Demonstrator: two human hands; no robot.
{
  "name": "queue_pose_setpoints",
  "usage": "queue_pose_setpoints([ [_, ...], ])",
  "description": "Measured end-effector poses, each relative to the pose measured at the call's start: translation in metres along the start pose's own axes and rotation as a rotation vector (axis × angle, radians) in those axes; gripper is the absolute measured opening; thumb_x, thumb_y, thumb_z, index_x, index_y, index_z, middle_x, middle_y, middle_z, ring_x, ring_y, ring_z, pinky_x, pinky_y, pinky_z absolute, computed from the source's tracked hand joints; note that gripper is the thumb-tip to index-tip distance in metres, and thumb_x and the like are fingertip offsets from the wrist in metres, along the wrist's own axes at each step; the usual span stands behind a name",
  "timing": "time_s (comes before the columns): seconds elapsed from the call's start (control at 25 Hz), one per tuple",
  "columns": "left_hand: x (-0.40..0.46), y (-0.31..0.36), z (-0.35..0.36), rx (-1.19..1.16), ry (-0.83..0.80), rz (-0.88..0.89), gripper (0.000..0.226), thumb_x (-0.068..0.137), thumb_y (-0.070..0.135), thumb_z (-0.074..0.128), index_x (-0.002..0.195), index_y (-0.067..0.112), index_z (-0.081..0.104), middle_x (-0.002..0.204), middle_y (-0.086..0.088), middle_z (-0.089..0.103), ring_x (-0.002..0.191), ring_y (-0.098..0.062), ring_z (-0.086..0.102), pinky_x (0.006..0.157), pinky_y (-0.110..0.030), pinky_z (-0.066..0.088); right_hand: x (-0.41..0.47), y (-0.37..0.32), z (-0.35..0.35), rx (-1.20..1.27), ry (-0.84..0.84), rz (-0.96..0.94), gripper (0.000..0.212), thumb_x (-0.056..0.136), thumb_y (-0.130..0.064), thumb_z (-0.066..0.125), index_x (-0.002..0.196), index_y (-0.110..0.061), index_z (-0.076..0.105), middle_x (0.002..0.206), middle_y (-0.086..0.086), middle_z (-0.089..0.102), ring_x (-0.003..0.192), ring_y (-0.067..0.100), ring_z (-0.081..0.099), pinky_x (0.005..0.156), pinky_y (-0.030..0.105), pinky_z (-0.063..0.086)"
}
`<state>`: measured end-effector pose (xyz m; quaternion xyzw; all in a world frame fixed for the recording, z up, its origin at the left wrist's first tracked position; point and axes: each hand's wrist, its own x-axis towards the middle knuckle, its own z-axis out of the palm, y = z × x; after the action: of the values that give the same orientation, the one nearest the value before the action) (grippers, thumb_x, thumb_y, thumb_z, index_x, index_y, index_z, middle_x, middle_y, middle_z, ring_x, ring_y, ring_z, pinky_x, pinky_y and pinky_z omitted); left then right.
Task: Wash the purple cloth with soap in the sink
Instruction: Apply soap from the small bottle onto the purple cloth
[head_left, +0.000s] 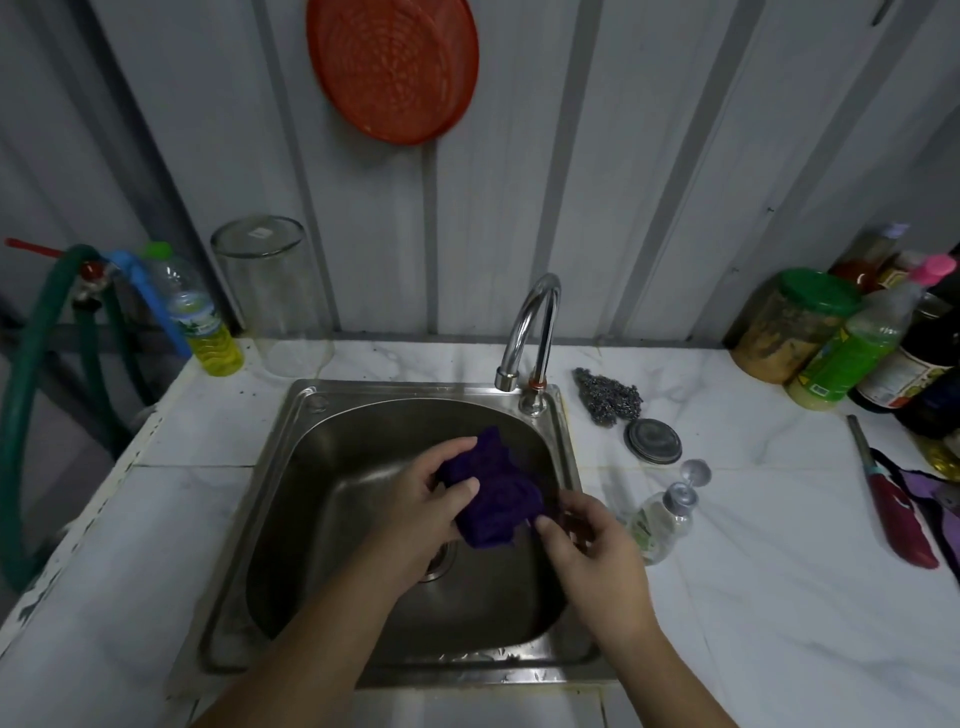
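A bunched purple cloth (493, 491) hangs over the middle of the steel sink (311, 519). My left hand (431, 512) grips its left side, thumb on top. My right hand (587, 545) pinches the cloth's lower right corner between the fingertips. A small clear soap pump bottle (662, 519) stands on the counter just right of the sink, partly behind my right hand. The chrome tap (530, 332) curves over the sink's back edge; no water is seen running.
Steel wool (608, 392) and a round metal lid (653, 440) lie right of the tap. Several bottles and a jar (789, 325) crowd the back right corner. A red lighter (901, 509) lies at right. A glass jar (270, 296), an oil bottle (208, 322) and a green hose (31, 389) stand at left.
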<state>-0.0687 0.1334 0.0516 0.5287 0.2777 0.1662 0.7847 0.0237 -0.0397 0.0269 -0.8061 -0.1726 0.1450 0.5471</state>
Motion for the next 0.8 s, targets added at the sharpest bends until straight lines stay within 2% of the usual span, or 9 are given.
queue_pose_setpoints([
  [0.08, 0.007, -0.001, -0.003, -0.036, -0.005, -0.016, 0.045, 0.095, -0.008, 0.059, 0.121, 0.027, 0.069, 0.129, -0.005, 0.063, 0.113, -0.030, 0.069, 0.070, -0.041, 0.065, -0.010, 0.009, -0.018, -0.065, 0.181, -0.004, 0.027, 0.082, -0.026, 0.079, 0.096, -0.043, 0.063, 0.096, -0.019, 0.069, 0.087, 0.001, 0.068, 0.068, 0.007, 0.046],
  [0.16, 0.013, -0.003, -0.003, -0.058, -0.021, -0.019, 0.046, 0.094, -0.009, 0.060, 0.120, 0.028, 0.070, 0.131, -0.008, 0.064, 0.114, -0.032, 0.069, 0.071, -0.043, 0.064, -0.010, 0.019, -0.037, -0.139, 0.366, -0.019, 0.026, 0.081, -0.021, 0.080, 0.093, -0.036, 0.062, 0.094, -0.016, 0.065, 0.085, 0.013, 0.068, 0.066, 0.012, 0.042],
  [0.24, 0.017, -0.006, -0.001, -0.060, -0.034, -0.014, 0.047, 0.094, -0.009, 0.060, 0.118, 0.030, 0.071, 0.131, -0.010, 0.065, 0.113, -0.031, 0.070, 0.073, -0.045, 0.064, -0.002, 0.025, -0.055, -0.165, 0.483, -0.032, 0.027, 0.081, -0.022, 0.080, 0.096, -0.027, 0.058, 0.093, -0.012, 0.058, 0.087, 0.021, 0.064, 0.068, 0.022, 0.045],
  [0.32, 0.020, -0.007, 0.002, -0.044, -0.042, -0.012, 0.047, 0.094, -0.009, 0.060, 0.118, 0.031, 0.071, 0.132, -0.010, 0.064, 0.114, -0.032, 0.069, 0.075, -0.049, 0.064, 0.009, 0.030, -0.066, -0.177, 0.523, -0.045, 0.033, 0.080, -0.027, 0.080, 0.100, -0.025, 0.054, 0.096, -0.008, 0.052, 0.092, 0.021, 0.057, 0.076, 0.036, 0.051],
  [0.4, 0.023, -0.008, 0.006, -0.028, -0.044, -0.014, 0.048, 0.093, -0.009, 0.060, 0.118, 0.031, 0.070, 0.133, -0.010, 0.063, 0.115, -0.033, 0.068, 0.077, -0.053, 0.064, 0.021, 0.036, -0.072, -0.208, 0.520, -0.008, 0.043, 0.078, -0.032, 0.083, 0.108, -0.017, 0.055, 0.104, 0.001, 0.053, 0.101, 0.024, 0.055, 0.084, 0.044, 0.052],
  [0.52, 0.026, -0.007, 0.010, -0.021, -0.032, -0.021, 0.049, 0.093, -0.010, 0.060, 0.116, 0.033, 0.070, 0.133, -0.010, 0.062, 0.116, -0.033, 0.067, 0.077, -0.054, 0.064, 0.037, 0.048, -0.074, -0.279, 0.436, 0.055, 0.058, 0.074, -0.032, 0.085, 0.115, -0.001, 0.059, 0.109, 0.011, 0.058, 0.107, 0.030, 0.056, 0.087, 0.044, 0.050],
  [0.6, 0.028, -0.006, 0.011, -0.016, -0.026, -0.022, 0.050, 0.093, -0.011, 0.059, 0.115, 0.033, 0.070, 0.133, -0.010, 0.062, 0.117, -0.032, 0.066, 0.077, -0.052, 0.064, 0.041, 0.050, -0.070, -0.220, 0.362, 0.068, 0.044, 0.074, -0.027, 0.084, 0.104, -0.010, 0.058, 0.099, 0.005, 0.062, 0.098, 0.028, 0.059, 0.079, 0.039, 0.048],
  [0.68, 0.029, -0.006, 0.011, -0.007, -0.026, -0.023, 0.050, 0.093, -0.010, 0.059, 0.116, 0.034, 0.070, 0.134, -0.010, 0.061, 0.119, -0.032, 0.065, 0.079, -0.052, 0.064, 0.043, 0.053, -0.066, -0.184, 0.304, 0.113, 0.040, 0.079, -0.028, 0.081, 0.103, -0.020, 0.049, 0.093, -0.003, 0.059, 0.092, 0.027, 0.060, 0.075, 0.034, 0.041],
  [0.8, 0.030, -0.007, 0.009, 0.002, -0.026, -0.023, 0.050, 0.093, -0.010, 0.059, 0.120, 0.032, 0.068, 0.137, -0.010, 0.060, 0.120, -0.032, 0.064, 0.082, -0.055, 0.063, 0.046, 0.062, -0.062, -0.236, 0.249, 0.202, 0.037, 0.088, -0.031, 0.073, 0.110, -0.014, 0.048, 0.094, 0.004, 0.060, 0.093, 0.036, 0.064, 0.073, 0.035, 0.040],
])
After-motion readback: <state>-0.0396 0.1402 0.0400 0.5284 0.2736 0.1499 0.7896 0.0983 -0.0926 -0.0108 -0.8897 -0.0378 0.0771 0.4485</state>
